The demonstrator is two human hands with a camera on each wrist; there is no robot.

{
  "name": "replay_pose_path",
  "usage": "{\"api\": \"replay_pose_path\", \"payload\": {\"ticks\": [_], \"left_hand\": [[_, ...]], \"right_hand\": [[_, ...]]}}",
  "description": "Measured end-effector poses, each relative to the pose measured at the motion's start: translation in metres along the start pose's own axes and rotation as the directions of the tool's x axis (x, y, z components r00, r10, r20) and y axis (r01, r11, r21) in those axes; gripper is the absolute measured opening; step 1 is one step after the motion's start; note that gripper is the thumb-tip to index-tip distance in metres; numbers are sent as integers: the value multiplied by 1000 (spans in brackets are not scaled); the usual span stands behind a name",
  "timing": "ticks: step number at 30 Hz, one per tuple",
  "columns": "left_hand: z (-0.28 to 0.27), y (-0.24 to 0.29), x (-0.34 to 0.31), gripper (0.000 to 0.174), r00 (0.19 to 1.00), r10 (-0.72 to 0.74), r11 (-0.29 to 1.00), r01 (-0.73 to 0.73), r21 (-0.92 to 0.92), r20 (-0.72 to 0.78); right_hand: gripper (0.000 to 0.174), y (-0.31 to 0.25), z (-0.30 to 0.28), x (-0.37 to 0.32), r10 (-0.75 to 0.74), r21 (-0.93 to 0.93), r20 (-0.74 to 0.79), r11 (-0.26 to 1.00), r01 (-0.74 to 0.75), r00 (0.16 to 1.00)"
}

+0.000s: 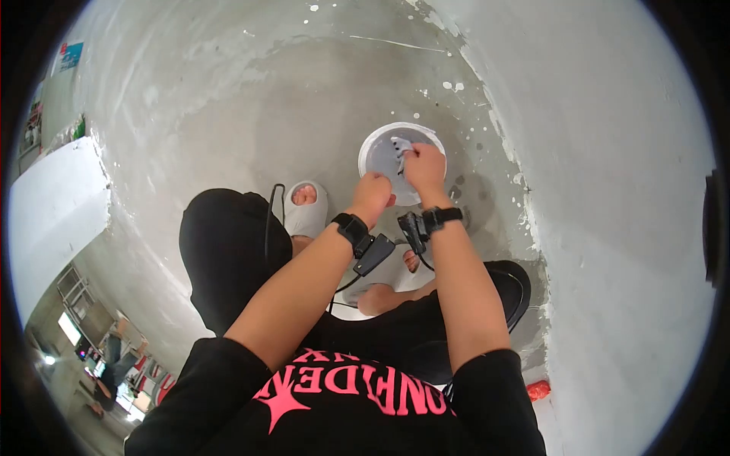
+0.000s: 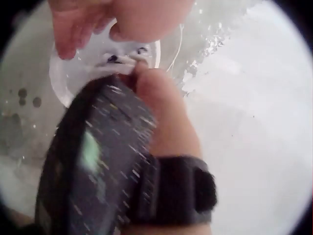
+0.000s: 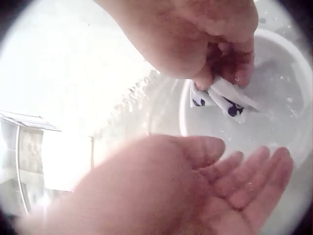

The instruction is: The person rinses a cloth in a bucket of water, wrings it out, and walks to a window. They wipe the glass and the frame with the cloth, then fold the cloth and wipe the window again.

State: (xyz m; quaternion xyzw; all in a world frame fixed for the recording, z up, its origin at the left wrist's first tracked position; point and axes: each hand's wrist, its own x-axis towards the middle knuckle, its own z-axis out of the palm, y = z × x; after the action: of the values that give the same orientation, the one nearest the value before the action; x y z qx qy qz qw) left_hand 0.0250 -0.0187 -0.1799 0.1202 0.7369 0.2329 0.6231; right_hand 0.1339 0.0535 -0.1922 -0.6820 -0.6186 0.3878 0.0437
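A small white cloth (image 1: 401, 146) with dark patches hangs from my right hand (image 1: 426, 167), which pinches it over the water in a round white bucket (image 1: 365, 152). The right wrist view shows the cloth (image 3: 227, 100) bunched below the fingertips of my right hand (image 3: 220, 39), two dark marks showing on its folds. My left hand (image 1: 372, 196) is at the bucket's near rim, holding nothing. Seen from the right wrist, the left hand (image 3: 195, 186) has its palm turned up and its fingers loosely extended. The left wrist view is blurred, with the cloth (image 2: 124, 63) partly behind the right hand.
The bucket stands on a grey concrete floor (image 1: 251, 129) spattered with white paint. A pale wall (image 1: 623, 190) rises close on the right. My feet in light slippers (image 1: 308, 213) are just short of the bucket. A red object (image 1: 538, 391) lies at lower right.
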Motion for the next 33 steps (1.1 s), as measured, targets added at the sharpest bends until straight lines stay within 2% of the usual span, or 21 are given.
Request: {"api": "replay_pose_path", "payload": {"ticks": [1,2,4,6,8,11,13,14,15,16,17,19,20,22,23,25,27,29,31,32,33], "left_hand": [[3,7,-7,36,989,-140,959,146,-241,44],[9,11,-12,36,988,-148,954,155,-255,45],[20,16,-9,35,992,-27,824,91,-559,123],[24,16,-9,35,980,60,814,64,-577,192],[21,12,-7,34,959,145,803,30,-596,244],[15,6,-3,30,983,88,914,-16,-406,159],[9,4,3,29,984,116,991,-125,-57,-139],[8,0,3,29,983,116,991,-125,-55,-140],[6,1,-2,28,848,450,892,-413,181,-282],[8,2,-9,27,594,738,671,-601,433,-320],[9,3,-15,27,594,740,670,-606,429,-317],[8,15,-37,25,835,545,795,-543,270,75],[6,10,-34,25,834,547,796,-545,265,73],[3,2,-22,32,838,507,839,-534,108,202],[4,-2,-15,32,836,510,837,-536,105,202],[5,0,-14,33,942,336,931,-328,-158,24],[12,1,-16,33,946,320,930,-325,-173,-55],[21,4,-18,34,947,295,929,-315,-192,-127],[26,1,-10,31,968,153,859,-229,-457,-198],[25,-1,-6,31,969,146,858,-224,-461,-200],[21,-2,-1,31,925,285,893,-351,-282,-250]], "right_hand": [[15,-1,-13,-6,-40,27,-24,999,40,999],[18,-4,-25,-15,-76,53,-46,996,78,996],[17,-1,-37,-27,-97,118,7,988,96,995],[17,2,-43,-35,-118,186,52,977,106,992],[16,1,-40,-42,85,600,29,795,-85,996],[18,15,-37,-49,83,602,26,794,-82,996],[18,14,-36,-57,119,613,13,783,-102,993],[19,13,-36,-60,161,618,3,775,-128,987],[19,11,-34,-64,164,619,7,774,-133,986],[19,10,-35,-66,103,579,-26,812,-69,994],[18,8,-36,-65,36,533,-61,846,2,997],[18,13,-36,-58,-6,455,-21,890,15,1000],[18,16,-35,-58,-38,377,31,926,23,999],[19,24,-32,-58,-18,412,-5,911,19,1000],[19,28,-31,-57,7,453,-39,891,11,999],[21,32,-42,-57,78,415,-92,909,-33,993],[23,33,-45,-58,144,383,-147,921,-78,979],[29,36,-46,-61,92,405,-256,914,21,962],[28,42,-42,-59,102,458,-217,889,9,971],[27,45,-40,-59,110,512,-173,859,-6,979],[27,44,-40,-59,108,508,-168,861,-8,980]]}}
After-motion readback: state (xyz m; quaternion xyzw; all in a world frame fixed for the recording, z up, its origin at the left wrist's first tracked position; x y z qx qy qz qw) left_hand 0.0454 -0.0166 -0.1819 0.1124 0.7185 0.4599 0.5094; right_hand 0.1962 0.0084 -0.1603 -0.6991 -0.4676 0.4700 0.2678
